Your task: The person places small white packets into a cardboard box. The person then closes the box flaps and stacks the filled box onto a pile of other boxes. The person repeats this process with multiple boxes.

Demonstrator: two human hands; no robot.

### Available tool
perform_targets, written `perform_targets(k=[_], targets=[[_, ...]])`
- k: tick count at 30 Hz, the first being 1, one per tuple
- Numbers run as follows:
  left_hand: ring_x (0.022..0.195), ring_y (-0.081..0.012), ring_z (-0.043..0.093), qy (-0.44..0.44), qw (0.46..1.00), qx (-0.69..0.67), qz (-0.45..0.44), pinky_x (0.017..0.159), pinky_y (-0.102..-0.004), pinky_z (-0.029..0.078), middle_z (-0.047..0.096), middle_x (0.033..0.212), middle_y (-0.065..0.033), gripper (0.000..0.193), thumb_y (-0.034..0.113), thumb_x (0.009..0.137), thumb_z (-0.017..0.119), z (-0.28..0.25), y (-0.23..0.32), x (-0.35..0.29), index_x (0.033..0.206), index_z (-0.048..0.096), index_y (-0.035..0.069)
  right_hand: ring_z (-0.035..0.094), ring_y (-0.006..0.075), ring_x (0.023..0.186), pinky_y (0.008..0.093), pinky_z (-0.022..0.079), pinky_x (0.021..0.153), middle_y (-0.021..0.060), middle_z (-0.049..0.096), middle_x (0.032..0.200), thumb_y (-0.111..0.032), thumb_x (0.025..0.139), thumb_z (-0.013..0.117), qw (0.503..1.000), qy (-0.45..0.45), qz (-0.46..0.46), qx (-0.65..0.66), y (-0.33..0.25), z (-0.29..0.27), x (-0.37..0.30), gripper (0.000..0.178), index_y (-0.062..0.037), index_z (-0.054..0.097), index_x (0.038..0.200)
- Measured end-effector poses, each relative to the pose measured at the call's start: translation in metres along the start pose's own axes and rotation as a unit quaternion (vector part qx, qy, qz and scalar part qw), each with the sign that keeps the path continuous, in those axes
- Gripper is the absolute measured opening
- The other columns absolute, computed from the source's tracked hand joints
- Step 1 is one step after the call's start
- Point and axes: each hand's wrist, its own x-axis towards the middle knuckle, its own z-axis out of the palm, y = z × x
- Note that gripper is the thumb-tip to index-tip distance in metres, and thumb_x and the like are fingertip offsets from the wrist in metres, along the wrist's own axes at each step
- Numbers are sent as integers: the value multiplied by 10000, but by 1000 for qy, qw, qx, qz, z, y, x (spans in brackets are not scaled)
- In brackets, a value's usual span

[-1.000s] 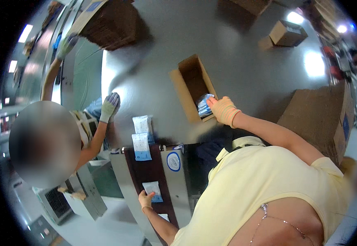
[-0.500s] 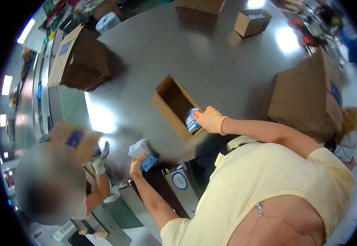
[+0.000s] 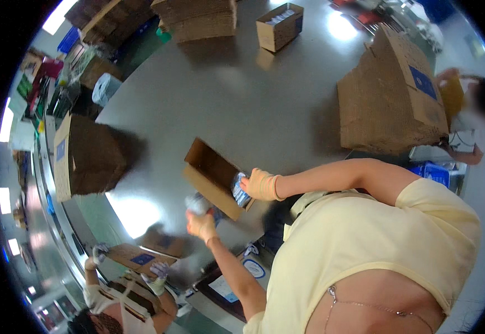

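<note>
A narrow open cardboard box (image 3: 209, 192) stands at an angle on the grey metal table in front of me. Blue-and-white plastic packets (image 3: 239, 190) stand in its near right end, and the rest of its inside looks dark. My right hand (image 3: 262, 185), in a pale orange glove, reaches over that end with its fingers closed on the packets. Just outside the box's near left side, my left hand (image 3: 201, 225), gloved likewise, grips a bundle of whitish packets (image 3: 197, 204), blurred by motion.
A small carton (image 3: 280, 28) of white packets stands at the far side. Large cardboard boxes stand at the right (image 3: 390, 92), left (image 3: 89, 158) and far edge (image 3: 198, 19). At lower left a co-worker's gloved hands hold a flattish carton (image 3: 136, 257). Another person stands beyond the right box.
My left hand has lifted its packets up and right, close to the box. My right hand stays at the box's near end. The view has shifted, and the co-worker has moved lower.
</note>
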Motion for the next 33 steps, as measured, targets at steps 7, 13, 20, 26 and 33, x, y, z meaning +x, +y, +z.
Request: perform_targets(k=[7, 13, 20, 26, 33], targets=[[1014, -211, 594, -61, 766, -621, 156, 861, -369, 535, 582, 1204, -124, 785, 88, 652, 840, -47, 3, 22, 1325, 442, 24, 646, 206, 876, 351, 471, 705, 120, 558, 1191, -209, 787, 636, 1000, 9, -20, 5, -6, 16, 11, 568, 17, 473, 1282], [1297, -289, 355, 81, 920, -343, 173, 1073, -485, 276, 489, 1299, -105, 777, 262, 521, 900, 48, 55, -1, 1199, 561, 90, 653, 219, 926, 373, 501, 707, 56, 642, 1050, -209, 795, 619, 998, 37, -18, 53, -14, -7, 14, 349, -40, 584, 1099], [1360, -278, 312, -47, 918, -189, 345, 1097, -533, 128, 485, 1365, -79, 1085, 374, 517, 875, 5, 66, 4, 1414, 327, 105, 667, 215, 813, 377, 496, 630, 72, 631, 965, -181, 770, 621, 997, 70, -37, 19, -6, 4, 7, 310, -39, 594, 1044], [1363, -273, 333, -161, 923, 114, 330, 1059, -598, 158, 485, 1382, -102, 1170, 514, 512, 845, -32, 104, 9, 1448, 262, 124, 677, 236, 756, 380, 505, 623, 71, 652, 882, -163, 764, 610, 998, 67, -18, 14, -6, 11, 7, 263, -50, 600, 1002], [1208, -193, 483, -230, 894, 269, 274, 976, -785, 77, 621, 1179, 7, 745, 444, 616, 755, -33, 139, 4, 1291, 522, 235, 692, 265, 792, 384, 532, 627, 102, 682, 919, -150, 806, 572, 993, 47, 26, 107, -4, 23, 30, 228, -72, 609, 1017]])
